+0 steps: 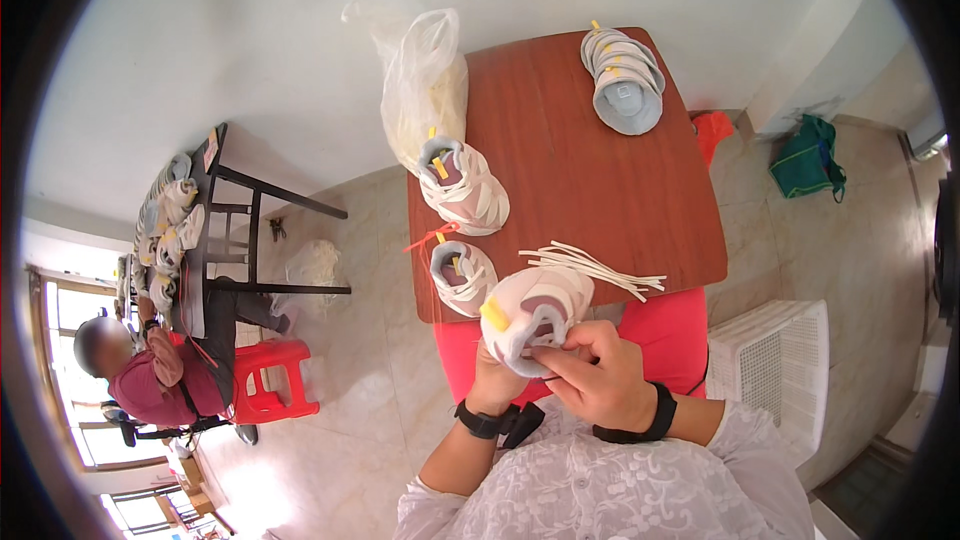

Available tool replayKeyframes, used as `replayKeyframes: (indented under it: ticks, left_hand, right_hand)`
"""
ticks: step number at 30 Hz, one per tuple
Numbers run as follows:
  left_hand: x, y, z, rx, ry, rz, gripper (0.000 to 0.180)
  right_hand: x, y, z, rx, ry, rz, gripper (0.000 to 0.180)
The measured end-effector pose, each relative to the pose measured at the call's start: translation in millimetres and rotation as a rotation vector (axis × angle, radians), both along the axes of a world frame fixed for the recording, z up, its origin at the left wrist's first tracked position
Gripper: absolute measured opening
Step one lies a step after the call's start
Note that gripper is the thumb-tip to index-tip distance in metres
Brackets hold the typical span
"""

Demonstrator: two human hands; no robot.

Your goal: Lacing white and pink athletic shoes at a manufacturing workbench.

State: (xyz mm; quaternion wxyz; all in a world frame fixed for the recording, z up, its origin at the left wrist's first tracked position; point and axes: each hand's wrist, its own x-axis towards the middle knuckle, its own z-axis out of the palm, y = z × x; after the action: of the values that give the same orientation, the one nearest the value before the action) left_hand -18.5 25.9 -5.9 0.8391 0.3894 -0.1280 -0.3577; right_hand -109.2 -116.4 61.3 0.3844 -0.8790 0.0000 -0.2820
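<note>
Over the table's near edge I hold a white and mauve shoe upper [545, 295] with a yellow tab and a pale grey lining. My left hand [492, 382] is closed around its underside, with part of the fingers hidden behind it. The thumb and fingers of my right hand [605, 380] pinch at its opening; whether they also grip a lace there is hard to see. Several loose white laces [595, 268] lie just beyond it. To the left rest a laced shoe upper [463, 278] and another laced upper [465, 188], with a red cord [432, 238] between them.
Nested shoe uppers [625, 80] sit at the far right of the brown table [560, 150]. A clear plastic bag [425, 80] is at its far left corner. A white basket [770, 370] stands right. At left, a person [165, 375] sits by another table piled with uppers [165, 230].
</note>
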Motion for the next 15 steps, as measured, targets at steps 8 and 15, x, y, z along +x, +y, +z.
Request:
replayKeyframes:
  ticks: [8,15]
  left_hand:
    - [30.3,17.8,35.3,-0.071,0.038,-0.158,0.09]
    - [5.8,12.8,27.7,0.107,-0.258,-0.192,0.058]
  right_hand:
    - [-3.2,-34.9,-9.2,-0.379,-0.215,0.102,0.026]
    - [-1.9,-40.5,-19.8,-0.239,-0.175,0.108,0.032]
